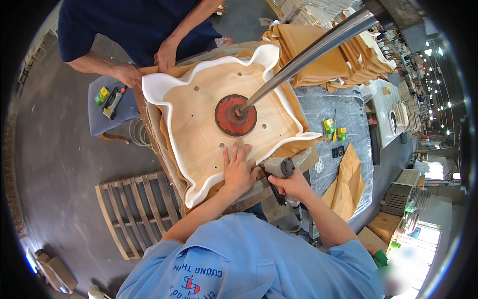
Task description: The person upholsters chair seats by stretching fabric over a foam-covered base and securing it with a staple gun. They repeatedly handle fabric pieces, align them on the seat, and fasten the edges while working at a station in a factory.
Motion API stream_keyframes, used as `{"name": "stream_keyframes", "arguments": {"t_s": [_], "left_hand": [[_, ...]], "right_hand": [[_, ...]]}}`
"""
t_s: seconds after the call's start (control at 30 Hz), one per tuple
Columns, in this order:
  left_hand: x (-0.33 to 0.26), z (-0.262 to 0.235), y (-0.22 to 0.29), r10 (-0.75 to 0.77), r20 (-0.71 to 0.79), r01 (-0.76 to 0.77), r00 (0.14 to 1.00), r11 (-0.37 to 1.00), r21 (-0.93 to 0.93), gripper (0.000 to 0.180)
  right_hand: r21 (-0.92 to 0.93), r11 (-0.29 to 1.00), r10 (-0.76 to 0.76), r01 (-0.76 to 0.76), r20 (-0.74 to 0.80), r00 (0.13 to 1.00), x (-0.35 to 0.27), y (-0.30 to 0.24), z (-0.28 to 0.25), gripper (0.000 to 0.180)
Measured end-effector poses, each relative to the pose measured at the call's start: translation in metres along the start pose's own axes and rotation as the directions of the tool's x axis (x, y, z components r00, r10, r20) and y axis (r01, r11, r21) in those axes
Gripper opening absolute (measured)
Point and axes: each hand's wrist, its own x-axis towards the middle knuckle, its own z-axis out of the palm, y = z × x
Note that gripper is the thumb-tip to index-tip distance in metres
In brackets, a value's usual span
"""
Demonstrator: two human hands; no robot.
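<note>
Both hands are busy at the near edge of the desk. One, the left hand, lies open and flat, fingers spread, pressing down on the pale wooden seat board with small round holes. Its partner, the right hand, is closed tight around the grip of a grey metal staple gun, which sits just beside the left hand at the board's near right edge. Around the board runs a wavy rim of soft white foam, and under that a sheet of tan cloth sticks out at the edges. A round red metal plate presses on the middle of the board, at the end of a long shiny steel pole that comes in from the far right. The board looks stiff and hard, so a flat palm on top should hold it well. The foam and cloth look soft and floppy; they would best be pinched at the edge. On the far side, another person's two hands rest on the cloth at the far edge. More folded tan cloth is piled far right. A wooden pallet lies on the floor at the near left.
</note>
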Motion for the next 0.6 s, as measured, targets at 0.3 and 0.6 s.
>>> {"name": "stream_keyframes", "arguments": {"t_s": [0.3, 0.6], "left_hand": [[-0.009, -0.006, -0.005, 0.020, 0.022, -0.020, 1.000, 1.000, -0.011, 0.020], [-0.006, 0.004, -0.010, 0.004, -0.047, -0.005, 0.999, 1.000, -0.011, 0.015]], "right_hand": [[-0.192, 0.980, 0.047, -0.060, -0.075, 0.996, -0.001, -0.015, 0.012, 0.029], [-0.190, 0.978, 0.071, -0.084, -0.075, 0.995, -0.006, -0.017, 0.025, 0.030]]}}
